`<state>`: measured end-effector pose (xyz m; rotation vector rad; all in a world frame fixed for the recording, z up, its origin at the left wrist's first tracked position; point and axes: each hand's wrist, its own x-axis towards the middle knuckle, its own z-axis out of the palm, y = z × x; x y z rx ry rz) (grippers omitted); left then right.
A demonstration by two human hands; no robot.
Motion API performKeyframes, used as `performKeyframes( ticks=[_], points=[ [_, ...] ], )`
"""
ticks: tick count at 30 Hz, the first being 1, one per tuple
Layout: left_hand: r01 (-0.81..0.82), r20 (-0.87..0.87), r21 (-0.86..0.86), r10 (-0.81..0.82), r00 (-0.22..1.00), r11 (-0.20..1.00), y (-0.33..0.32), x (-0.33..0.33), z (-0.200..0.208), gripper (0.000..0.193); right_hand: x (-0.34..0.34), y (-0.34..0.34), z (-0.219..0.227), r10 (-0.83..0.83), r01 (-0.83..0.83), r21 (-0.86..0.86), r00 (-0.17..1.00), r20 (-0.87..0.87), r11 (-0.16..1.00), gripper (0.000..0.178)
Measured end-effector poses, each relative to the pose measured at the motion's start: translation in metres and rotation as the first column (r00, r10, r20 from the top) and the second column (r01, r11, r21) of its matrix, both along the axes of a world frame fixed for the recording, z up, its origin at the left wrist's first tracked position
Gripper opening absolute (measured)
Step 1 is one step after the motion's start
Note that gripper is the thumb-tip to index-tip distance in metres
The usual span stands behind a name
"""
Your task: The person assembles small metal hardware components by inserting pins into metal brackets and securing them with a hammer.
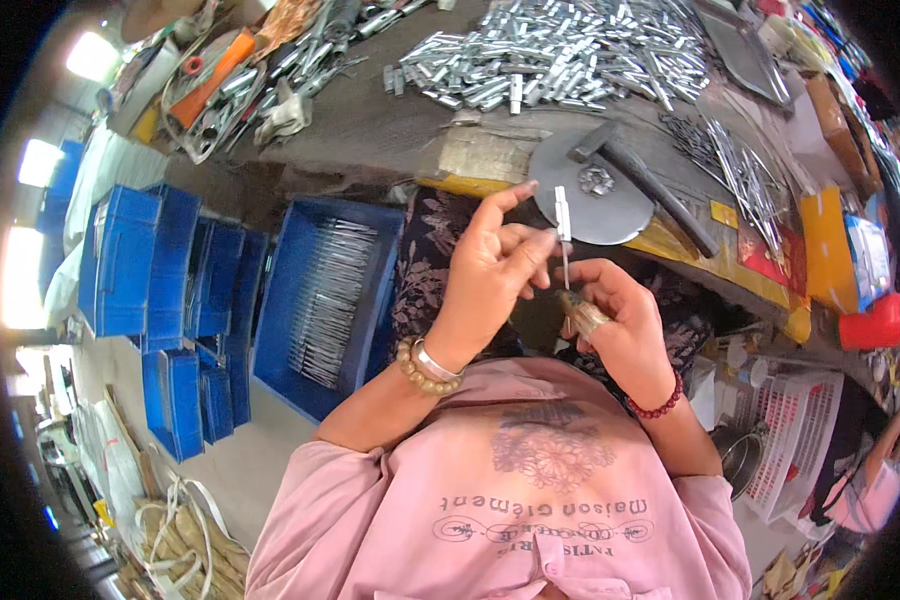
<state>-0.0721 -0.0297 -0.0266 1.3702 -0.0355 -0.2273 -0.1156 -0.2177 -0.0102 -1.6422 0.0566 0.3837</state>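
Near the frame's centre, the right hand (618, 318) pinches a thin metal rod (566, 266) with a silver sleeve (561, 212) on top. The left hand (495, 265) is close beside — index finger spread, whether the thumb touches I cannot tell. The rod looks light, stiff, perhaps slippery; best hold is low on its shaft. Lower middle, the pink shirt (420, 480) carries inverted lettering (545, 504).

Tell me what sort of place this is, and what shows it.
Probably a small metalworking or assembly workshop: a heap of small metal parts lies on the bench, a hammer rests on a round disc, and a blue bin holds slim metal rods.
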Motion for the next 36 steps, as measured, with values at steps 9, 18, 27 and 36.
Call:
performKeyframes(
  ticks=[9, 18, 27, 36],
  points=[
    [-0.069, 0.016, -0.131, 0.072, 0.997, 0.989, 0.016, -0.004, -0.026, 0.054, -0.002, 0.022, -0.018, 0.063, -0.062, -0.016, 0.998, 0.017, 0.998, 0.037],
    [-0.502, -0.127, 0.375, 0.580, 0.805, 0.779, 0.179, -0.063, -0.074, 0.053, 0.012, 0.037, -0.060, 0.315, -0.309, -0.144, 0.949, 0.026, 0.940, 0.047],
    [-0.412, -0.147, 0.871, 0.942, 0.302, 0.268, 0.381, -0.138, -0.233, 0.040, 0.020, 0.026, -0.087, 0.315, -0.319, -0.047, 0.945, -0.087, 0.946, 0.044],
    [-0.293, -0.225, 0.903, 0.928, 0.298, 0.313, 0.407, -0.137, -0.306, 0.036, 0.014, 0.027, -0.085, 0.297, -0.306, -0.103, 0.950, -0.096, 0.946, 0.043]
  ],
)
